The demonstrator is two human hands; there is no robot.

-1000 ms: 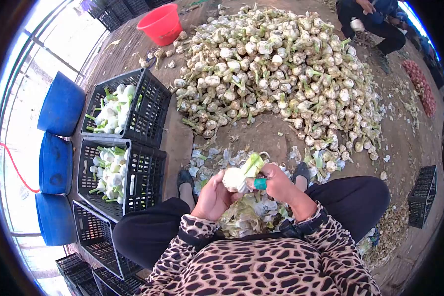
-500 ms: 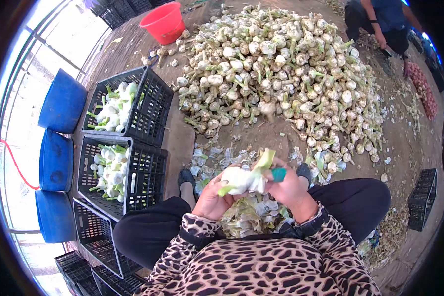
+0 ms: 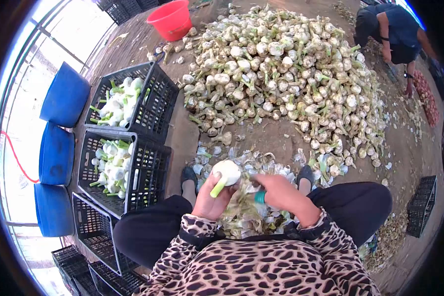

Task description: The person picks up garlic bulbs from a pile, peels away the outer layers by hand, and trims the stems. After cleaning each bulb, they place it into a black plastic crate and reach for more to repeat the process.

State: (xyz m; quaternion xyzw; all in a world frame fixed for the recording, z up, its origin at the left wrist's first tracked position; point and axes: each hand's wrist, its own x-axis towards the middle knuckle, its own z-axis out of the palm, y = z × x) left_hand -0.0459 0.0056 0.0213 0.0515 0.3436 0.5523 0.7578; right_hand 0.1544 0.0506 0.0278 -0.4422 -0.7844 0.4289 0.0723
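My left hand (image 3: 211, 201) is wrapped round a garlic bulb (image 3: 227, 171), its white skin clean and its short green stem pointing down toward me. Just to the right, my right hand (image 3: 285, 191) is closed on a small tool with a green handle (image 3: 260, 197); the tool's working end cannot be made out. Below both hands, stripped garlic skins (image 3: 246, 217) lie heaped between my legs. A big pile of unpeeled garlic (image 3: 281, 74) spreads over the ground in front of me.
Black crates of cleaned garlic (image 3: 150, 106) stand at my left, with another black crate (image 3: 91, 224) nearer. Blue barrels (image 3: 56, 153) line the left wall. A red bucket (image 3: 171, 22) sits at the back. At the far right, a person (image 3: 394, 29) bends beside a red mesh sack (image 3: 424, 98).
The loose outer skin has come off the bulb, which my left hand has turned upright. My right hand has moved slightly down, apart from the bulb. The other person has bent lower.
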